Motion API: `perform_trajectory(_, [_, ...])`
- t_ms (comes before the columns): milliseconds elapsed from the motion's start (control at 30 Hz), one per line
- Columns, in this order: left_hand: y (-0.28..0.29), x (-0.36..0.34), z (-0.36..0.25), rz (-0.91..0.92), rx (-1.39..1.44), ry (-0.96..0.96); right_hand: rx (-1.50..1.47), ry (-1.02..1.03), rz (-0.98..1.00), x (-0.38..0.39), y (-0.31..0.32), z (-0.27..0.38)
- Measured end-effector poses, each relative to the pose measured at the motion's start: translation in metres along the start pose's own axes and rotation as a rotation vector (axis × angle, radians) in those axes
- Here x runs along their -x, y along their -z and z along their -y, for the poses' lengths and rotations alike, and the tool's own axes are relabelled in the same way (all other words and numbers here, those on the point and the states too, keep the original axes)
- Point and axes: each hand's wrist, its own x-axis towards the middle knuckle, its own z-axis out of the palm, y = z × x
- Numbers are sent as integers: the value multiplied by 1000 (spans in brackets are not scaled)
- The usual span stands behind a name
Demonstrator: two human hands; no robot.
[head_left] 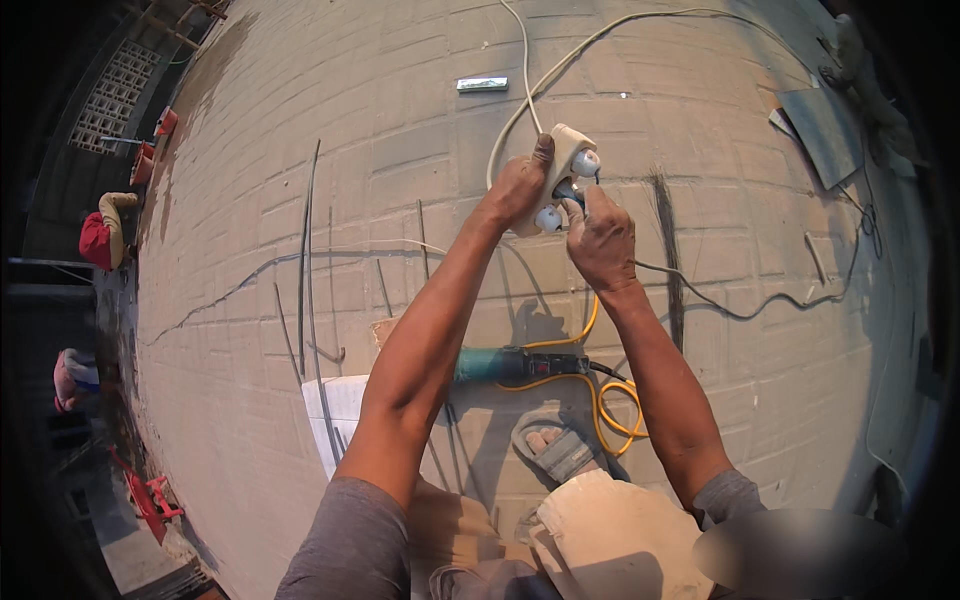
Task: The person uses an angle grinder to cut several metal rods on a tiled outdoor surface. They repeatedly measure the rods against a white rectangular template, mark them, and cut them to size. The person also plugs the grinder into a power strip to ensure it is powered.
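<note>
In my left hand [522, 188] is a white electrical extension box [572, 140], held off the ground by its left side with the thumb on top. Two round white fittings, an upper one [586, 163] and a lower one [548, 218], stick out from its right face. Between them my right hand [603, 240] is closed in a pinch against the box. What its fingertips grip is mostly hidden; a dark piece shows beside them. A pale cable [527, 70] runs up from the box. From behind my right wrist a black cable [740, 312] trails off to the right.
Below my arms lies a green power tool [488, 364] with a coiled yellow cord [622, 432]. Steel rods [308, 250] lie left, a thin wire bundle [668, 260] right. A small box [482, 85] sits ahead; a grey sheet [822, 132] lies far right. A person [98, 238] is far left.
</note>
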Motion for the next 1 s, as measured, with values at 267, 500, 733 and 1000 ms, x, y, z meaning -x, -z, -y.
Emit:
perform_trajectory(267, [44, 25, 13, -301, -596, -211, -37, -347, 60, -47, -34, -134])
perform_trajectory(500, [168, 239, 107, -395, -647, 117, -69, -546, 88, -169, -24, -240])
perform_trajectory(733, [201, 501, 193, -994, -371, 532, 83, -308, 132, -240, -12, -297])
perform_trajectory(1000, [131, 616, 222, -1142, -452, 778, 586, -362, 317, -229, -30, -321])
